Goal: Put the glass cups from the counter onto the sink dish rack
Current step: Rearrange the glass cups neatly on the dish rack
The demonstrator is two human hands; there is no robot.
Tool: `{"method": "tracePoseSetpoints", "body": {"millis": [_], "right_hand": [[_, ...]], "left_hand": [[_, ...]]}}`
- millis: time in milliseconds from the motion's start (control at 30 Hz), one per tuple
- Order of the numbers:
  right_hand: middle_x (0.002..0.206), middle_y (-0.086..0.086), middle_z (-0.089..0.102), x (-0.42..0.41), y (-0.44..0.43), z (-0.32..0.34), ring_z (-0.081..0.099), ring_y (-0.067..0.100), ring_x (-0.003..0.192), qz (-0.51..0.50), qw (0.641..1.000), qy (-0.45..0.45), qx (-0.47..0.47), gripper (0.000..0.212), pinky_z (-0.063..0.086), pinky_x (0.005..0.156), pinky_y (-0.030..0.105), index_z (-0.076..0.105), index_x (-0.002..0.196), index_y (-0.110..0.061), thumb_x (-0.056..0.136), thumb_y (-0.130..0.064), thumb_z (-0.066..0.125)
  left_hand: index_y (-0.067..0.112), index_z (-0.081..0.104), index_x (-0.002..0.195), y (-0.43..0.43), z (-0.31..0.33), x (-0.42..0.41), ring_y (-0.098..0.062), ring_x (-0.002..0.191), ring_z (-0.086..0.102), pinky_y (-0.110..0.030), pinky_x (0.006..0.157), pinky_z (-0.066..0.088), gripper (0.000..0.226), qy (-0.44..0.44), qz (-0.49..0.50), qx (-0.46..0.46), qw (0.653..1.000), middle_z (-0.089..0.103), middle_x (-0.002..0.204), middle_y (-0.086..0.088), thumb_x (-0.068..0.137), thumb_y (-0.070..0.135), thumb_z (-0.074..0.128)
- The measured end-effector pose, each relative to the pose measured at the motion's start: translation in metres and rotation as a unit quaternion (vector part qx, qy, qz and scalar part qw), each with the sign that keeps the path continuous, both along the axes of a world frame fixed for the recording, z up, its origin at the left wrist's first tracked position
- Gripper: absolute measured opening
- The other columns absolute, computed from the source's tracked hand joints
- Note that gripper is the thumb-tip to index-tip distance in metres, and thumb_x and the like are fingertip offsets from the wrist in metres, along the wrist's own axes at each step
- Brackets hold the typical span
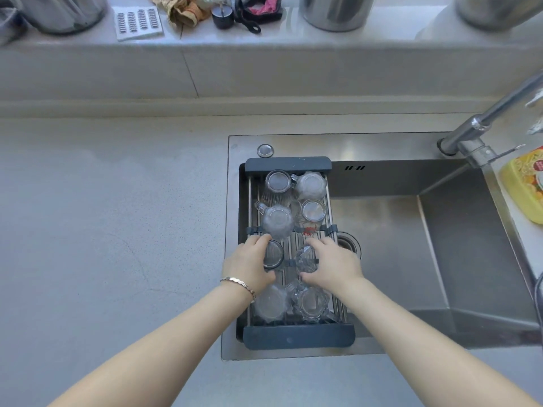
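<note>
A dark-framed dish rack (298, 336) with metal bars spans the left side of the sink (440, 259). Several glass cups stand upside down on it, in two columns. My left hand (249, 264) is wrapped around a round glass cup (273, 254) in the rack's left column. My right hand (333, 264) grips a faceted glass cup (304, 259) in the right column. Both cups sit on the rack bars. More inverted cups lie beyond my hands (277, 220) and nearer to me (310, 302).
A faucet (484, 124) reaches in from the right over the steel sink basin. A yellow dish-soap bottle (526, 186) lies at the right edge. The grey counter (102, 215) extends left. Pots, cloths and a small dark cup sit on the back ledge (264, 39).
</note>
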State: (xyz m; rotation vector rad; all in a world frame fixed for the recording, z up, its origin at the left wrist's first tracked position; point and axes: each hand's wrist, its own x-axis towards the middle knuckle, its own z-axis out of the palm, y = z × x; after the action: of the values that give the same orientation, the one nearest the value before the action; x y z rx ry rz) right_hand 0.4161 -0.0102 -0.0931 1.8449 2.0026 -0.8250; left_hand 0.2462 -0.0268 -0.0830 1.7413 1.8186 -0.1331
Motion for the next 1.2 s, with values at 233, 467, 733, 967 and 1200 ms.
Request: {"method": "tracePoseSetpoints", "body": {"millis": [233,467,733,967,1200], "right_hand": [[0.111,0.005,0.058,0.008,0.009,0.042,0.06,0.027,0.101,-0.141,0.989,0.006,0.05,0.066,0.044,0.074,0.032,0.043,0.119,-0.017,0.071,-0.058,0.062],[0.097,0.011,0.054,0.005,0.008,0.034,0.065,0.025,0.056,-0.55,0.795,0.22,-0.13,0.072,0.055,0.051,0.033,0.029,0.125,-0.008,0.075,-0.041,0.069],[0.141,0.019,0.043,-0.021,0.009,0.011,0.066,0.034,0.1,-0.71,0.619,0.247,-0.226,0.062,0.056,0.073,0.039,0.037,0.135,-0.008,0.089,-0.045,0.053],[0.124,0.016,0.057,-0.025,0.013,-0.009,0.065,0.03,0.055,-0.719,0.639,0.203,-0.186,0.068,0.047,0.027,0.028,0.044,0.128,-0.005,0.081,-0.051,0.061],[0.112,0.016,0.056,-0.006,-0.02,0.017,0.065,0.028,0.08,-0.415,0.889,0.152,-0.118,0.072,0.058,0.067,0.037,0.025,0.137,-0.007,0.083,-0.038,0.063]], "left_hand": [[0.024,0.037,0.134,0.004,0.0,-0.003,-0.023,0.115,0.054,-0.036,0.082,0.053,0.061,0.005,-0.007,-0.015,1.0,0.047,0.135,0.002,0.079,0.026,0.065],[0.022,0.041,0.13,0.006,-0.001,0.001,-0.025,0.113,0.055,-0.036,0.085,0.052,0.058,0.003,-0.021,-0.014,1.0,0.049,0.133,0.0,0.078,0.026,0.066],[0.02,0.04,0.131,0.006,-0.001,-0.003,-0.025,0.113,0.055,-0.036,0.083,0.05,0.059,-0.003,-0.026,-0.015,1.0,0.048,0.133,-0.002,0.078,0.024,0.067],[0.019,0.041,0.13,0.005,0.001,-0.004,-0.024,0.111,0.056,-0.031,0.081,0.049,0.058,-0.01,-0.022,-0.004,1.0,0.049,0.132,-0.002,0.079,0.025,0.067],[0.02,0.041,0.131,0.005,-0.002,-0.004,-0.024,0.112,0.056,-0.035,0.082,0.051,0.059,-0.013,-0.011,0.004,1.0,0.049,0.132,-0.001,0.078,0.027,0.067]]}}
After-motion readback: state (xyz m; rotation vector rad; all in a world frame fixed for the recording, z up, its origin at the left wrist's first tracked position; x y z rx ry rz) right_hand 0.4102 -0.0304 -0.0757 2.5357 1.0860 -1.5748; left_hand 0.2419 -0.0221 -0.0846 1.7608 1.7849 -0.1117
